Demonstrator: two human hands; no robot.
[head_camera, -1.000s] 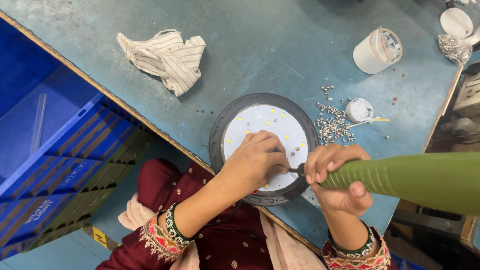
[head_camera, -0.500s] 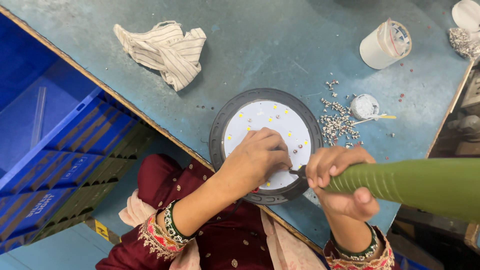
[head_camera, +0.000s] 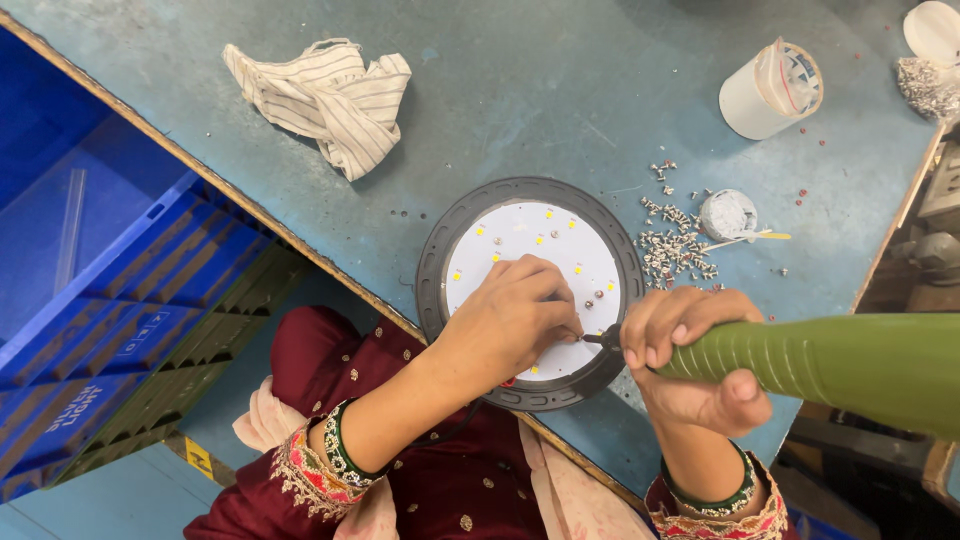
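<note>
Blue worktable (head_camera: 560, 90) is carrying a round LED light panel (head_camera: 530, 290) at its near edge. Left hand (head_camera: 515, 315) is pinching a screw in place on it, while right hand (head_camera: 695, 365) is gripping a green electric screwdriver (head_camera: 830, 362), tip to that screw.

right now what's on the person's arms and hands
Both hands are bare: no gloves, no rings that show. The left wrist wears green bangles against a dark maroon sleeve with a red and gold embroidered cuff. The right wrist has matching green bangles and the same patterned cuff.
</note>
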